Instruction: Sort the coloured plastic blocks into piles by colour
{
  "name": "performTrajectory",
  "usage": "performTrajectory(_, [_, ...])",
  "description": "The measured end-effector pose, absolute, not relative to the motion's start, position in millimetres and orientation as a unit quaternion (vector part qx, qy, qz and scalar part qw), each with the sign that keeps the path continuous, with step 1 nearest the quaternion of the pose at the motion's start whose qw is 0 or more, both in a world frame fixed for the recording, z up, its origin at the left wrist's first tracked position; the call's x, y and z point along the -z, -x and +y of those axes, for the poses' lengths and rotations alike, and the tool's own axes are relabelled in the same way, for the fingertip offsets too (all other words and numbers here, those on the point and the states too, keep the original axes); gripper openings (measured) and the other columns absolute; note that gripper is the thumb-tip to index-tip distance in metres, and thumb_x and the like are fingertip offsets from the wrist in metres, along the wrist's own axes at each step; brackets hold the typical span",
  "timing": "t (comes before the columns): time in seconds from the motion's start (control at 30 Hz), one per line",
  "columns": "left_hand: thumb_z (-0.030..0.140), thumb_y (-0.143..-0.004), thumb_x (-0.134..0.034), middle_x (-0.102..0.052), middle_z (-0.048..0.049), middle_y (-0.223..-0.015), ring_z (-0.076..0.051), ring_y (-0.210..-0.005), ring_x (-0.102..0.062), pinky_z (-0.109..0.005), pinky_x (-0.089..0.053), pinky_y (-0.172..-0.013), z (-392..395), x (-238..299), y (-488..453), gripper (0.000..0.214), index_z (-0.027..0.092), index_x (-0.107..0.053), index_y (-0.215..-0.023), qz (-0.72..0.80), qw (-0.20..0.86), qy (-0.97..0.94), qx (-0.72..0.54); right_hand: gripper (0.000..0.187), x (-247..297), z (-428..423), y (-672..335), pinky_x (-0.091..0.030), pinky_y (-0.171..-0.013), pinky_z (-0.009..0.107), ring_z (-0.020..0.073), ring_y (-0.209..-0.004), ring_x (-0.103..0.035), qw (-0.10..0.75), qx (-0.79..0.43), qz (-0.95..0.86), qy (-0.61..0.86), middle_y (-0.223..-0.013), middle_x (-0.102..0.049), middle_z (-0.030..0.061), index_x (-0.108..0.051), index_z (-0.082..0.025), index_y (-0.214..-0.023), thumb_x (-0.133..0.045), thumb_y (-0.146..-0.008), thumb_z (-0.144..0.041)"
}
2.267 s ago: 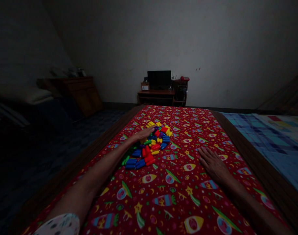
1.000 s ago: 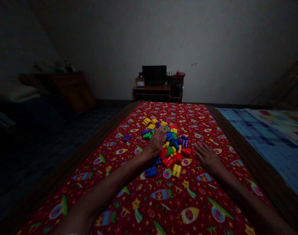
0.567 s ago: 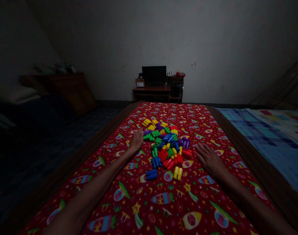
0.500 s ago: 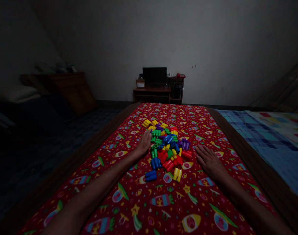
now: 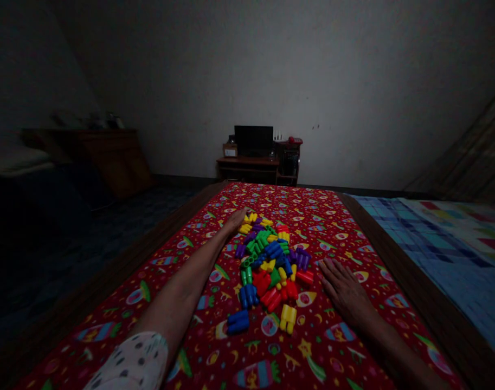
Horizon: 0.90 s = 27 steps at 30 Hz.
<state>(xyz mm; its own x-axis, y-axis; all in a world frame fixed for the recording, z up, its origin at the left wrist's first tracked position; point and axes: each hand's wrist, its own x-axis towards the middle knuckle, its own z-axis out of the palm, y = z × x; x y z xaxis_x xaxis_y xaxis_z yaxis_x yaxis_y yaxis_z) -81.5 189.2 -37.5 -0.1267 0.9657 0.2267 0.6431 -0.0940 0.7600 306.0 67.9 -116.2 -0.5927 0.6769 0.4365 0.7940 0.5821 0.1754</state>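
Note:
A loose pile of plastic building blocks, shaped like joined tubes, lies on the red patterned cloth (image 5: 271, 357). My left hand (image 5: 236, 219) reaches to the far left end of the pile, fingers stretched out beside the yellow blocks (image 5: 252, 218); whether it touches them is hard to tell. Flat on the cloth, my right hand (image 5: 343, 283) rests with fingers apart, just right of a red block (image 5: 304, 277) and the purple blocks (image 5: 301, 259). Green blocks (image 5: 260, 241) and blue blocks (image 5: 274, 250) fill the middle. A blue block (image 5: 238, 322) and a yellow block (image 5: 288, 318) lie nearest me.
Beyond the cloth's far edge stands a desk (image 5: 247, 161) with a monitor (image 5: 254, 141). A wooden cabinet (image 5: 113, 162) is at the left. To the right spreads a blue checked cover (image 5: 397, 227). The room is dim.
My left hand has moved away from me along the pile's left side, from the green blocks to the yellow ones. A purple block shows at the left edge. My right hand stays flat.

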Motion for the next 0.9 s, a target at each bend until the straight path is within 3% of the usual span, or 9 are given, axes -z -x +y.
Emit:
performTrajectory(0.1, [0.038, -0.09, -0.036, -0.074, -0.0054, -0.09, -0.024, -0.093, -0.065, -0.032, -0.051, -0.082, 194, 33, 54, 0.041, 0.016, -0.071, -0.096, 0.59, 0.28, -0.677, -0.339, 0.045, 114, 66, -306, -0.04, -0.104, 0.051, 0.0294, -0.137, -0.035, 0.152, 0.185, -0.881, 0.408, -0.146, -0.045, 0.007, -0.05, -0.022, -0.137, -0.032, -0.096, -0.025])
performTrajectory(0.2, [0.036, -0.085, -0.048, -0.075, -0.0001, -0.096, -0.022, -0.1, -0.064, -0.028, -0.048, -0.089, 188, 23, 31, 0.029, 0.022, -0.073, -0.09, 0.528, 0.332, -0.727, -0.287, 0.045, 113, 64, -305, -0.041, -0.104, 0.05, 0.0297, -0.136, -0.037, 0.158, 0.183, -0.874, 0.42, -0.145, -0.045, 0.0084, -0.05, -0.021, -0.137, -0.033, -0.096, -0.027])
performTrajectory(0.33, [0.039, -0.087, -0.049, -0.072, 0.0014, -0.112, -0.022, -0.11, -0.06, -0.03, -0.044, -0.098, 165, 11, 11, 0.031, 0.025, -0.072, -0.1, 0.438, 0.348, -0.801, -0.216, 0.046, 112, 65, -304, -0.042, -0.103, 0.05, 0.0299, -0.134, -0.04, 0.169, 0.178, -0.868, 0.432, -0.143, -0.048, 0.0091, -0.049, -0.02, -0.139, -0.032, -0.097, -0.03])
performTrajectory(0.5, [0.032, -0.097, -0.026, -0.051, -0.003, -0.142, -0.02, -0.13, -0.047, -0.04, -0.032, -0.111, 100, -7, 1, 0.046, 0.023, -0.052, -0.134, 0.382, 0.166, -0.878, -0.235, 0.045, 110, 65, -304, -0.039, -0.105, 0.051, 0.0293, -0.136, -0.037, 0.157, 0.164, -0.874, 0.429, -0.143, -0.048, 0.0082, -0.05, -0.02, -0.138, -0.03, -0.098, -0.026])
performTrajectory(0.57, [0.034, -0.098, -0.03, -0.046, -0.0037, -0.146, -0.022, -0.134, -0.042, -0.045, -0.027, -0.114, 57, -11, -3, 0.046, 0.027, -0.043, -0.141, 0.363, 0.09, -0.897, -0.234, 0.046, 110, 65, -303, -0.038, -0.106, 0.051, 0.0284, -0.136, -0.037, 0.159, 0.157, -0.875, 0.43, -0.144, -0.048, 0.0089, -0.048, -0.02, -0.139, -0.03, -0.097, -0.027])
performTrajectory(0.63, [0.038, -0.095, -0.041, -0.043, -0.0021, -0.148, -0.025, -0.139, -0.034, -0.05, -0.024, -0.115, 12, -7, -11, 0.045, 0.033, -0.043, -0.14, 0.294, 0.036, -0.938, -0.178, 0.047, 110, 65, -303, -0.038, -0.106, 0.051, 0.0272, -0.136, -0.037, 0.166, 0.153, -0.873, 0.432, -0.143, -0.048, 0.01, -0.047, -0.019, -0.14, -0.029, -0.098, -0.028])
performTrajectory(0.73, [0.041, -0.09, -0.051, -0.049, 0.0023, -0.144, -0.024, -0.142, -0.029, -0.048, -0.023, -0.117, -33, 13, -24, 0.039, 0.035, -0.054, -0.129, 0.169, -0.014, -0.979, -0.109, 0.047, 110, 64, -303, -0.037, -0.106, 0.051, 0.0265, -0.137, -0.036, 0.168, 0.153, -0.875, 0.427, -0.143, -0.049, 0.0104, -0.049, -0.019, -0.138, -0.027, -0.098, -0.026])
performTrajectory(0.83, [0.034, -0.091, -0.051, -0.055, -0.002, -0.138, -0.021, -0.14, -0.031, -0.046, -0.021, -0.118, -29, 31, -32, 0.034, 0.029, -0.057, -0.125, 0.168, -0.063, -0.979, -0.099, 0.046, 108, 64, -304, -0.036, -0.107, 0.052, 0.0276, -0.138, -0.035, 0.158, 0.154, -0.88, 0.42, -0.143, -0.049, 0.01, -0.052, -0.018, -0.135, -0.026, -0.098, -0.024])
performTrajectory(0.9, [0.038, -0.09, -0.054, -0.055, -0.0064, -0.138, -0.023, -0.14, -0.031, -0.048, -0.018, -0.118, -7, 35, -32, 0.038, 0.026, -0.056, -0.126, 0.197, -0.081, -0.972, -0.096, 0.046, 107, 65, -304, -0.035, -0.108, 0.052, 0.027, -0.138, -0.034, 0.153, 0.149, -0.886, 0.411, -0.142, -0.049, 0.0103, -0.053, -0.018, -0.134, -0.026, -0.098, -0.023])
